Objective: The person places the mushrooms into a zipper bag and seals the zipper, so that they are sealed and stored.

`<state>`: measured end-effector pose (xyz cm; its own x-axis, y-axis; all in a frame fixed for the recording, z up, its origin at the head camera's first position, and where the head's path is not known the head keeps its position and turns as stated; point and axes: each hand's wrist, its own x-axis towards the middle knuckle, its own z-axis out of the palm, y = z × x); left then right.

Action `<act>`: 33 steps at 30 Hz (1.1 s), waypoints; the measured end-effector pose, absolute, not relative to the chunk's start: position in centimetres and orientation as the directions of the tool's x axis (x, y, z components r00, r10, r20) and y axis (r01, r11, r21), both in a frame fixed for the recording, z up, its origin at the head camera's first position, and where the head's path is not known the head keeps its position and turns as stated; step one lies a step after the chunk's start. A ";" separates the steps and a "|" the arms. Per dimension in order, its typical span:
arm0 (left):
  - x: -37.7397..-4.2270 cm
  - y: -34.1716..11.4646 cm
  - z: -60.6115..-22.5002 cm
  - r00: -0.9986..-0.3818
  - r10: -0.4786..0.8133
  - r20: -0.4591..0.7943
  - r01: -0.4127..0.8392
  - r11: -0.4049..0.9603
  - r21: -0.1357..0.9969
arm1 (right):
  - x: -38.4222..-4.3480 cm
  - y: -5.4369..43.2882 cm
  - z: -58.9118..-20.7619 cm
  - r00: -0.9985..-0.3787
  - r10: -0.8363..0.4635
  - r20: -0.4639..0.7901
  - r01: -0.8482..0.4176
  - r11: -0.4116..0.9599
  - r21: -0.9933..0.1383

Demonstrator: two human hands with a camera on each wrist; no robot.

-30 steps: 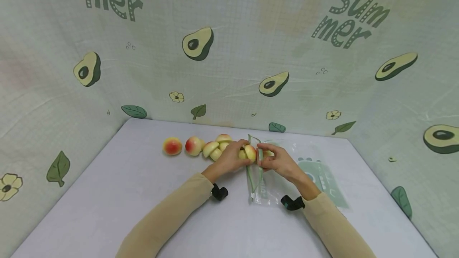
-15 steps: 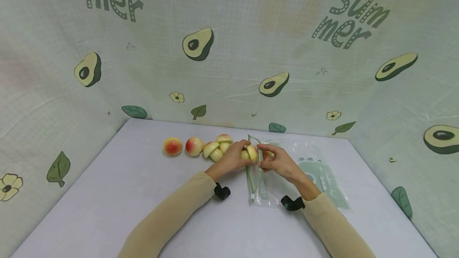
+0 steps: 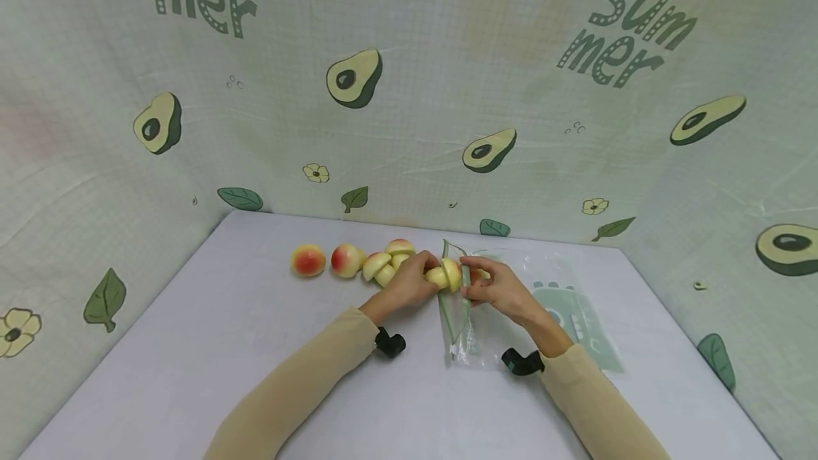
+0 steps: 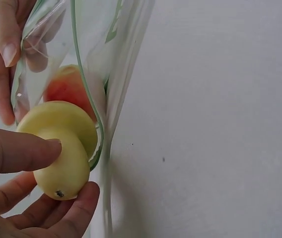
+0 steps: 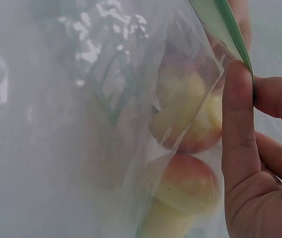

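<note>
My left hand (image 3: pixel 412 281) holds a mushroom-shaped piece (image 4: pixel 64 163) by its pale yellow stem, thumb on one side and fingers beneath. Its cap (image 3: pixel 452 275) lies at the mouth of a clear zip bag (image 3: pixel 578 332) with a green seal and green print. Just past that cap, a red-and-yellow cap (image 4: pixel 66 89) shows in the bag. My right hand (image 3: pixel 495 288) pinches the bag's edge between thumb and finger, keeping the mouth apart. Through the plastic, the right wrist view shows red-and-yellow mushroom pieces (image 5: pixel 188 181); which one is held there is unclear.
Left of the left hand, several similar mushrooms (image 3: pixel 377 266) lie close together, partly hidden by that hand. Farther left lie a red-topped mushroom (image 3: pixel 345 261) and a red-and-yellow round piece (image 3: pixel 308 261). A white table (image 3: pixel 192 346) meets a printed cloth backdrop (image 3: pixel 409 126).
The held mushroom has shifted slightly right at the bag's mouth. My left fingers have drawn back left along it, so more of its stem and cap shows. The right hand stays nearly still.
</note>
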<state>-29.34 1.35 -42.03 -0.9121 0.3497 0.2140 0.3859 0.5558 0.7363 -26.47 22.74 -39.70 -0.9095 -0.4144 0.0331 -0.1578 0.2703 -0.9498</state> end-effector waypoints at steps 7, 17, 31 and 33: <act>-29.6 1.6 -42.1 -0.902 0.365 0.229 0.403 0.521 0.752 | -26.4 22.7 -39.7 -0.907 -0.420 0.033 -0.156 0.262 -0.952; -30.1 2.4 -42.3 -0.892 0.385 0.237 0.419 0.505 0.755 | -26.6 22.7 -39.8 -0.911 -0.411 0.030 -0.153 0.270 -0.951; -30.0 2.6 -42.3 -0.908 0.365 0.208 0.386 0.529 0.756 | -26.7 22.8 -39.8 -0.920 -0.392 0.024 -0.146 0.284 -0.948; -30.0 2.5 -42.5 -0.910 0.358 0.208 0.381 0.529 0.758 | -26.7 22.8 -39.9 -0.919 -0.392 0.028 -0.150 0.283 -0.947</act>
